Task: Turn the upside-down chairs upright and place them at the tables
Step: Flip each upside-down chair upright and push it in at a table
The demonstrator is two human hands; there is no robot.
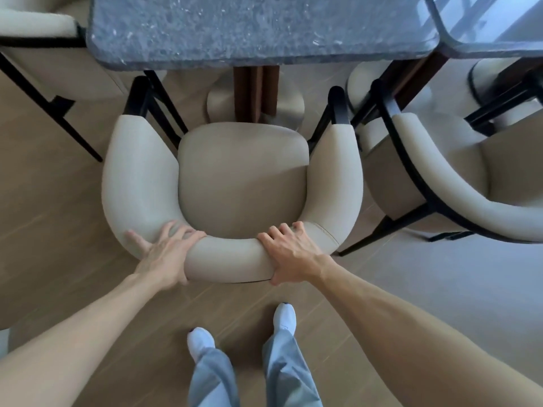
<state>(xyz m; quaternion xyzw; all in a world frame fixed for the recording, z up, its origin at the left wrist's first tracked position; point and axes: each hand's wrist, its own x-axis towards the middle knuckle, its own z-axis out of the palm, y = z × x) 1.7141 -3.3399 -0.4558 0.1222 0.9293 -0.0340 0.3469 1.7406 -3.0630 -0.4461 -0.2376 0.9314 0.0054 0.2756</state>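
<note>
On the far left a cream chair (44, 51) stands upright beside the grey table (258, 27). My left hand (164, 254) curls over the padded backrest of the middle chair (241, 177), and my right hand (293, 254) grips the same rail further along. This chair is upright, seat facing the table but not yet tucked under; I judge one push remains. To the right another chair (458, 183) already sits at the next table (499, 22). No upside-down chairs are in view.
</note>
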